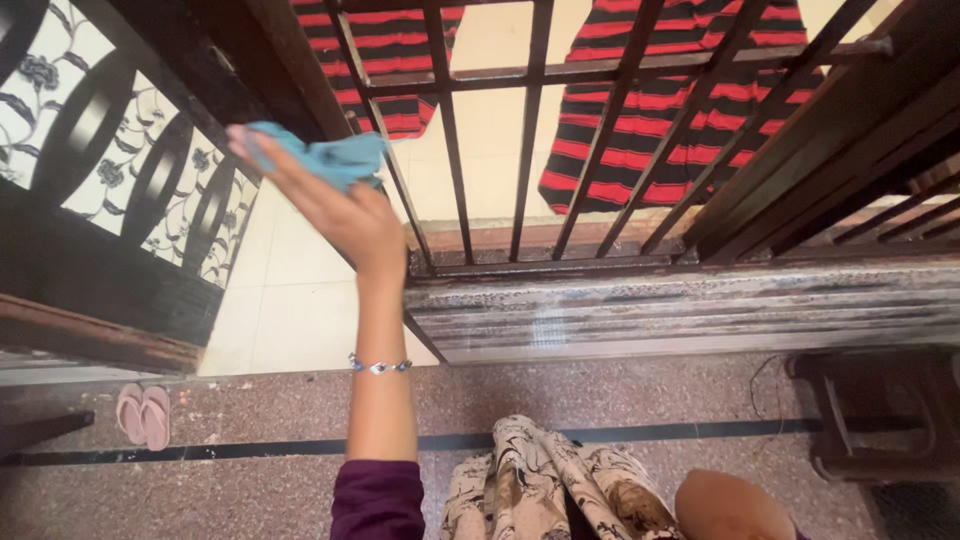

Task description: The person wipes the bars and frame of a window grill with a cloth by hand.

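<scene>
Nearest the camera, at the bottom edge, hangs a patterned cream-and-brown garment (545, 480), and beside it a rounded tan shape (730, 508) too close to identify. From a purple sleeve (378, 498) just left of the garment, one arm rises into the middle of the view, a thin silver bracelet (380, 366) around its wrist. Which arm this is cannot be told for certain; it looks like the left hand (340, 205), and no other hand is in view.

Under the arm lies a speckled reddish floor (620, 395) crossed by a dark stripe. A pair of pink flip-flops (144, 413) rests on it at the left, and a dark wooden stool (880, 415) stands at the right.

Further up, the hand is clenched around a light blue cloth (330, 155), fingers wrapped about it, the cloth bunched at the fingertips. The cloth sits against a dark metal bar of the window grille (530, 130), near its left edge and above the worn wooden sill (680, 300).

Left of the hand stands a black gate panel backed with floral white (130, 180). Beyond the grille, two red-and-black striped garments (660, 120) hang over pale tiles.
</scene>
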